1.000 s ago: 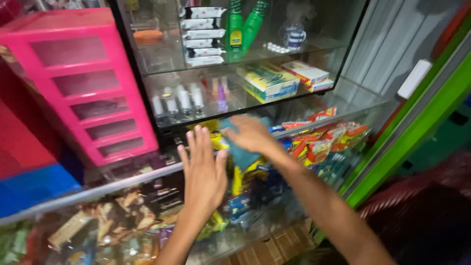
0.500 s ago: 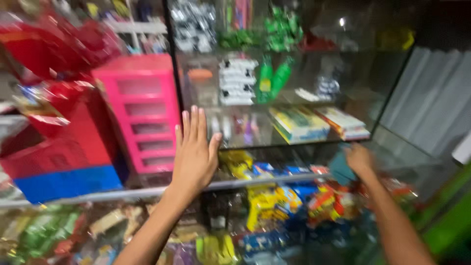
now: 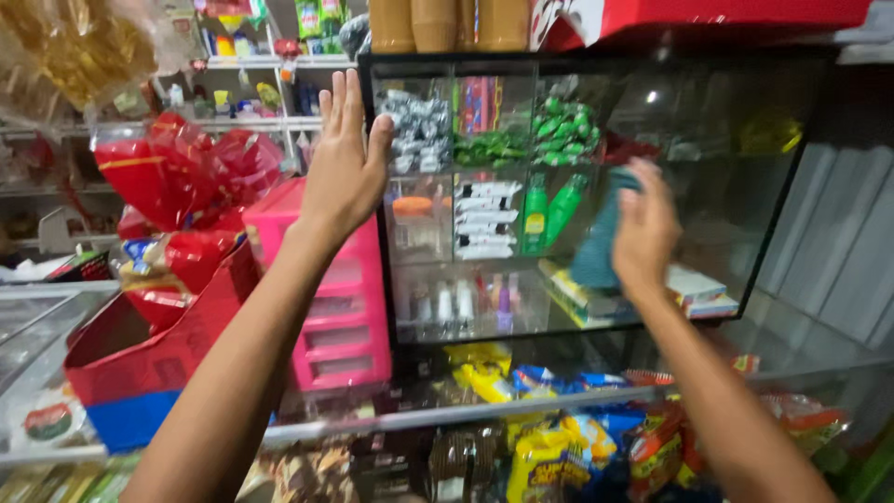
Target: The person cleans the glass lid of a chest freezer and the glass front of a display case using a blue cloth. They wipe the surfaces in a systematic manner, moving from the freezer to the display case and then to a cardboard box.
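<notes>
The right hand (image 3: 644, 226) presses a folded teal cloth (image 3: 596, 244) against the front pane of the black-framed glass display cabinet (image 3: 559, 317) — fingers closed around the cloth, near the cabinet's middle. The left hand (image 3: 343, 166) lies open and flat, fingers spread, on the cabinet's upper left edge — just above the pink plastic drawer unit (image 3: 340, 317) beside it.

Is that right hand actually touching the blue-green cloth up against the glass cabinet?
Touching. The head view shows the right hand pressed flat over the teal cloth, fingers overlapping its top edge, no gap between them.
</notes>
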